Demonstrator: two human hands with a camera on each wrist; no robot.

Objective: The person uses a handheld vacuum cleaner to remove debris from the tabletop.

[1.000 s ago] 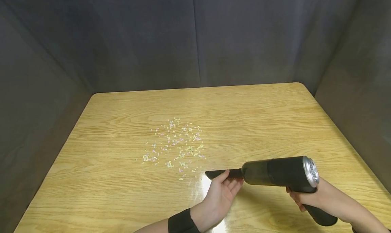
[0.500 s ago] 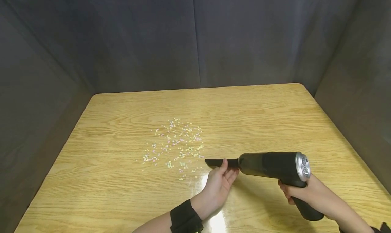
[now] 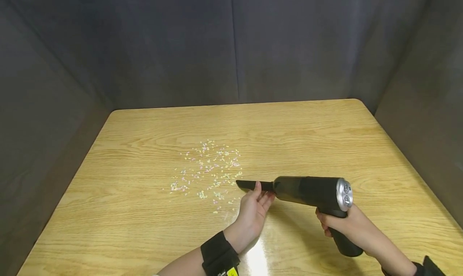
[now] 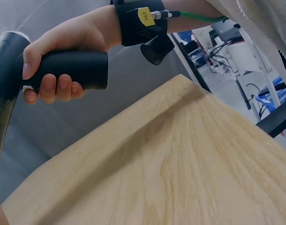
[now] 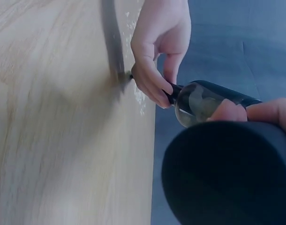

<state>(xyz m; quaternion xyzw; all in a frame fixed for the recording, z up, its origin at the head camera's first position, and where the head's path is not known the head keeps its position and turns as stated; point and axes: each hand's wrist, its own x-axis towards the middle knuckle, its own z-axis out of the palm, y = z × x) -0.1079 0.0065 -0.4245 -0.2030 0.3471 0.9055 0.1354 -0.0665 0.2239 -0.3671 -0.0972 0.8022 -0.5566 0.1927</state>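
I log one handheld vacuum (image 3: 307, 191): black body, smoky see-through front section, silver rear cap, roughly level. Right hand (image 3: 350, 227) grips the handle (image 3: 345, 242); left hand (image 3: 249, 215) pinches the slim nozzle (image 3: 247, 184), its tip at the near-right edge of pale yellow and pink confetti (image 3: 216, 183), scattered loose on the table (image 3: 108, 223). Tip contact: I cannot tell.

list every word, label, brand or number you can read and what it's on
No text can be read for certain.
Yellow label on right wristband: marks too small and blurred.
Yellow tag on left wristband: cut off, unreadable.
Handheld vacuum: no legible brand.
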